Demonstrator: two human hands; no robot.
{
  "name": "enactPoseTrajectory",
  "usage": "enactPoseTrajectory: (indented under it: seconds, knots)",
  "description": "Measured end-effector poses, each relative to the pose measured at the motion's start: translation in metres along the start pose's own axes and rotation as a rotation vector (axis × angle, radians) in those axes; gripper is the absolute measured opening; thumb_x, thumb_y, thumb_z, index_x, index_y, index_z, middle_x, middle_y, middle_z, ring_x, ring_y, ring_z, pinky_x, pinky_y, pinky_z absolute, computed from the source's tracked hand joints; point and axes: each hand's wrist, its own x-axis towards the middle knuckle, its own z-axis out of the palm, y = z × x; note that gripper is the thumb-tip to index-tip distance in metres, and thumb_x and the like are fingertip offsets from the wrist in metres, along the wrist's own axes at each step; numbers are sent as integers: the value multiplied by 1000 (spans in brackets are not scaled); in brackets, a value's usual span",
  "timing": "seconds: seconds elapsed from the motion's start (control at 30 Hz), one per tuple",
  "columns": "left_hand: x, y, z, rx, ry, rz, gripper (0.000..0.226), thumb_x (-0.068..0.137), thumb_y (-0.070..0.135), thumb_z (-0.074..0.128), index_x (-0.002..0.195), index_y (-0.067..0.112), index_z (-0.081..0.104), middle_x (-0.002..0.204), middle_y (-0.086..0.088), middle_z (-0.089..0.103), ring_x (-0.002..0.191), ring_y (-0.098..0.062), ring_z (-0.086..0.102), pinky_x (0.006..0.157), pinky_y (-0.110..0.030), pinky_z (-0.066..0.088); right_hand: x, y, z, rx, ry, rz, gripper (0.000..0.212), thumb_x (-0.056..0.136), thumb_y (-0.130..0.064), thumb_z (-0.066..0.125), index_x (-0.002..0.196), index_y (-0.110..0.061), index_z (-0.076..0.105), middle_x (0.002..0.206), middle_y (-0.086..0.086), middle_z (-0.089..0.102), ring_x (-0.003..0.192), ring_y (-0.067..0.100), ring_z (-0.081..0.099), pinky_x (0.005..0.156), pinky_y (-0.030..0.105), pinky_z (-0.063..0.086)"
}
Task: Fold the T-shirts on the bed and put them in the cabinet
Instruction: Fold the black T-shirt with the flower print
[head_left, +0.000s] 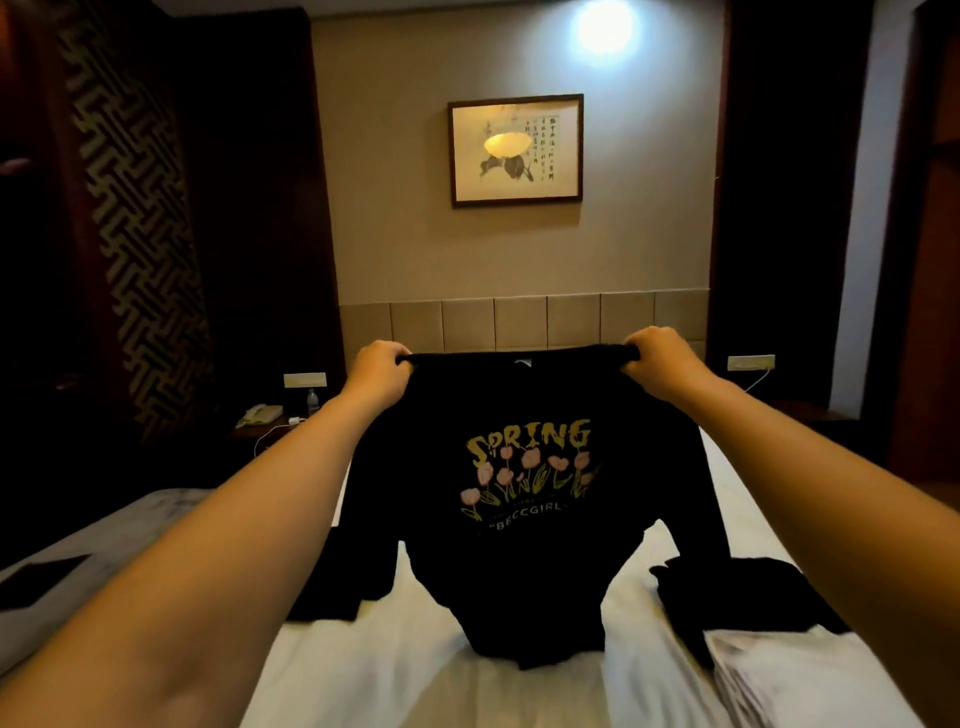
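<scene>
Left hand (379, 371) clenched on one shoulder of black T-shirt (519, 519); shirt held up unfolded, print facing, hem resting on bed (415, 675); right hand (657, 361) clenched on other shoulder; another dark garment (727, 592) lying rightward; folding barely begun; cabinet stage untouched.

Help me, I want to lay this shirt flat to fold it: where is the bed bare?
Bare white sheet lies nearest you, in front of the held black printed T-shirt. Its hem already touches there. The right side is crowded by a crumpled black garment; a dark flat object sits far left.
</scene>
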Motion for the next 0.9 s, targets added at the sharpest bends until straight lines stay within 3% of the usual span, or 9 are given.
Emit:
enactPoseTrajectory:
  seconds: [0.1, 0.23, 0.3, 0.4, 0.57, 0.63, 0.7, 0.8, 0.9]
  knots:
    - [-22, 0, -10, -55, -180, -37, 16, 104, 13, 49, 108, 11, 64, 102, -10, 62, 77, -19, 57, 68, -28, 46, -18, -4, -12, 11, -97, 88, 17, 94, -19, 64, 89, -3, 69, 83, 15, 67, 67, 23, 61, 62, 34, 50]
    - [-59, 4, -34, -146, -420, -90, 17, 102, 15, 52, 103, 7, 67, 85, -6, 64, 64, -11, 61, 52, -17, 47, -42, -7, -38, 268, -361, 194, 15, 93, -14, 64, 87, -1, 66, 76, 10, 66, 58, 15, 67, 51, 22, 53]
    - [-70, 7, -48, -284, -496, -160, 18, 100, 20, 53, 105, 8, 66, 85, -5, 66, 69, -11, 66, 62, -22, 49, -51, -10, -47, 368, -383, 193, 22, 95, -20, 62, 86, 0, 65, 67, 8, 57, 52, 12, 57, 47, 20, 44]
    - [-69, 9, -62, -417, -498, -233, 21, 95, 28, 57, 106, 11, 65, 91, -6, 68, 82, -18, 66, 82, -33, 47, -50, -9, -54, 449, -393, 218, 26, 96, -27, 61, 89, -3, 64, 66, 6, 53, 55, 12, 51, 50, 22, 39]
    - [-57, -8, -47, -293, -505, -330, 26, 95, 27, 59, 112, 8, 66, 92, -8, 71, 83, -20, 70, 78, -35, 49, -41, -3, -41, 268, -536, 243, 25, 95, -25, 62, 89, -2, 65, 64, 4, 51, 51, 10, 47, 48, 20, 37]
    - [-50, -24, -28, -238, -478, -375, 25, 91, 25, 66, 109, 7, 69, 85, -7, 73, 79, -21, 72, 74, -34, 51, -39, 4, -24, 226, -599, 272, 20, 95, -23, 63, 93, -3, 67, 67, 3, 59, 51, 9, 56, 49, 21, 44]
    - [-48, -41, -5, -166, -472, -401, 20, 89, 22, 71, 102, 7, 73, 82, -6, 74, 81, -22, 72, 74, -33, 53, -41, 15, -1, 227, -657, 307, 17, 92, -20, 67, 101, -5, 69, 82, 7, 72, 68, 15, 71, 62, 27, 56]
    - [-46, -81, 39, -40, -545, -426, 23, 88, 26, 73, 101, 7, 74, 95, -6, 72, 93, -24, 69, 84, -34, 53, -49, 38, 50, 218, -734, 363, 23, 89, -23, 73, 105, -6, 72, 100, 14, 75, 89, 28, 72, 82, 39, 60]
    - [-56, -117, 77, -51, -600, -429, 18, 94, 24, 67, 92, 8, 73, 77, -4, 66, 67, -17, 65, 60, -26, 47, -72, 56, 102, 247, -754, 413, 27, 88, -26, 75, 106, -6, 73, 103, 14, 73, 88, 29, 71, 73, 34, 61]
